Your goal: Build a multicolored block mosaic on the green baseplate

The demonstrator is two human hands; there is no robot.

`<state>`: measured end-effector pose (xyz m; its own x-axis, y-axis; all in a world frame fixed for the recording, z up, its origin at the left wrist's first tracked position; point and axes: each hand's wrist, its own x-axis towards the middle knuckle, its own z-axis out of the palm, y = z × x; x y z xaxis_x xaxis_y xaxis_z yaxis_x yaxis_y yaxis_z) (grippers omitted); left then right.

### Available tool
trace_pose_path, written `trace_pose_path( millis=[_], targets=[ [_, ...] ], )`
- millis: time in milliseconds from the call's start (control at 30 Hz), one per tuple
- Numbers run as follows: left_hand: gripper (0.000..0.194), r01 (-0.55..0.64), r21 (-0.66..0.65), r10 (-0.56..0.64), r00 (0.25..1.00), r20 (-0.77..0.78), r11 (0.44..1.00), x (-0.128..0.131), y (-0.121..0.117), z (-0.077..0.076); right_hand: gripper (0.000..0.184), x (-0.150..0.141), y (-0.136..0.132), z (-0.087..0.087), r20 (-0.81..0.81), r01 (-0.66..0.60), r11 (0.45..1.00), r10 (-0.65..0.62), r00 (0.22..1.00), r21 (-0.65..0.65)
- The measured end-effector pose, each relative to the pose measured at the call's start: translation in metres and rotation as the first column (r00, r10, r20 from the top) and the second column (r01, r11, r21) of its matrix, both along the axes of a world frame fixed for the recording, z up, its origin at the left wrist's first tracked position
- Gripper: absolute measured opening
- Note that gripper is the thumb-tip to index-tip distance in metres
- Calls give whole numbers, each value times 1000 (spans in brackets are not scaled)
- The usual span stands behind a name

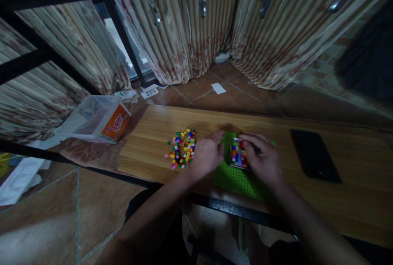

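Bricks (188,157) in many colours lie scattered in a rough ring just left of the left hand, presumably there to be within short reach. The left hand (210,152) hovers or rests by the left edge of a green studded baseplate (235,178), fingers curled inward; whether it pinches anything I cannot tell. Between the hands, over the baseplate, sits a multicoloured brick block (238,154), central perhaps so both can work on it. The right hand (264,160) bends over its right side, fingertips touching it, likely to steady it; a firm pinch cannot be confirmed. Well right of the right hand lies a dark flat slab (315,154), seemingly set aside to leave elbow room.

Under everything runs a wood-grained table (150,134). Far left of the hands, a clear plastic box (92,134) with an orange label stands beside it. Beyond the hands, striped curtains (184,44) hang to a brown tiled floor (199,91), where a white paper (218,88) lies.
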<state>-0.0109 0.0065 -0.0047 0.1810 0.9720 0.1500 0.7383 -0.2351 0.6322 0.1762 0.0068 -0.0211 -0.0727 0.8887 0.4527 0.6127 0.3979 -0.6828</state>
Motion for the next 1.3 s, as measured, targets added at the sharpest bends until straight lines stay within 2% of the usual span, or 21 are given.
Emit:
trace_pose_path(
  millis=[100,167,300,367,567,833,933,1000,1033,1100,1133,1167,1233,1300],
  targets=[
    [30,5,-28,-10,985,-171,1000,-27,12,5,27,3,0,5,-130,156,984,-166,978,-83],
    [19,61,-88,-82,962,-261,994,-41,17,8,28,4,2,5,-267,236,956,-276,923,-175],
    [12,123,-156,-173,915,-364,980,-53,17,13,28,1,7,-5,-501,224,903,-395,770,-367],
    [10,137,-153,-188,900,-394,979,-53,14,14,29,-1,10,-10,-541,192,891,-409,735,-412],
    [9,171,-125,-209,868,-451,977,-52,9,11,35,-6,19,-11,-550,164,892,-394,736,-420],
    [18,141,-122,-184,838,-514,982,-45,11,10,35,-7,25,-7,-530,219,928,-353,771,-300],
    [21,128,-109,-165,858,-486,986,-45,13,13,31,-4,25,-5,-542,236,937,-342,768,-257],
    [20,103,-122,-142,917,-373,987,-47,14,17,26,-4,23,0,-520,253,942,-333,787,-220],
    [19,96,-144,-132,954,-268,985,-48,15,18,24,-4,21,3,-494,256,947,-320,809,-195],
    [17,109,-217,-102,994,44,970,-49,17,21,20,-6,15,11,-420,234,963,-270,866,-137],
    [17,133,-262,-74,973,220,956,-49,18,22,18,-8,11,14,-377,199,974,-225,898,-106],
    [19,169,-308,-39,920,389,936,-48,19,22,16,-9,7,18,-332,146,986,-162,929,-75],
    [24,271,-396,65,751,657,878,-45,19,21,15,-13,-1,24,-230,-14,1000,12,973,-7],
    [28,401,-460,178,570,802,792,-39,17,19,20,-17,-8,27,-132,-188,981,192,972,44]
  ],
)
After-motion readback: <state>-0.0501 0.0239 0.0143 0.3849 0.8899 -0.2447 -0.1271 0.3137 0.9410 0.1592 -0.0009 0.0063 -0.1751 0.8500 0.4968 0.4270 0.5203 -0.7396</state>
